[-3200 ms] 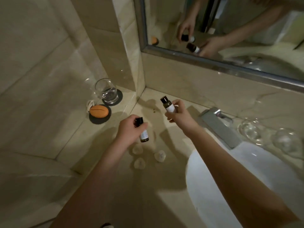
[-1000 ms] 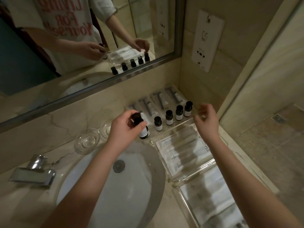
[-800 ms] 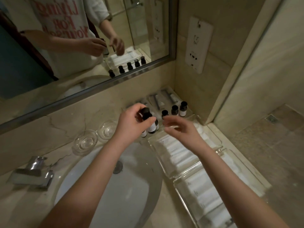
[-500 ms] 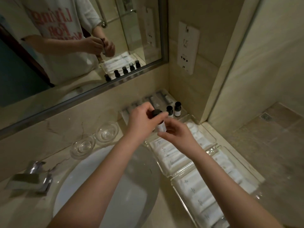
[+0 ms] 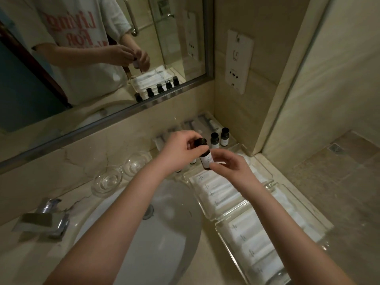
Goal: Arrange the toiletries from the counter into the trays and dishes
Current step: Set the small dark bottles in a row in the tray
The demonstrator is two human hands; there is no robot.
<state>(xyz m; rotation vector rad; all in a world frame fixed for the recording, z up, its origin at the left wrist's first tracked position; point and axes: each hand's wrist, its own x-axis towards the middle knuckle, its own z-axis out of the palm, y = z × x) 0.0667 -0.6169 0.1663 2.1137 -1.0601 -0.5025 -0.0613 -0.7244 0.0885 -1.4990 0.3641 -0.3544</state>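
Observation:
Both hands meet on one small dark bottle [image 5: 205,159] with a white label and black cap. My left hand [image 5: 181,151] pinches it at the cap; my right hand [image 5: 228,165] grips its lower end. The bottle hangs above the near edge of the row of like bottles. Two of those bottles [image 5: 219,139] stand in plain sight at the back right corner; others are partly hidden under my hands. A clear tray [image 5: 202,199] of white sachets lies just below, and a second clear tray [image 5: 221,231] of sachets lies nearer.
Two empty glass dishes [image 5: 107,179] sit left of the hands beside the white basin [image 5: 164,233]. A chrome tap [image 5: 44,220] is at far left. The mirror [image 5: 102,58] runs along the back; a wall socket plate [image 5: 238,60] is on the right wall.
The view swung from the counter's left end to its right end. My right hand set its bottle into the row, then came across and took hold of the bottle in my left hand.

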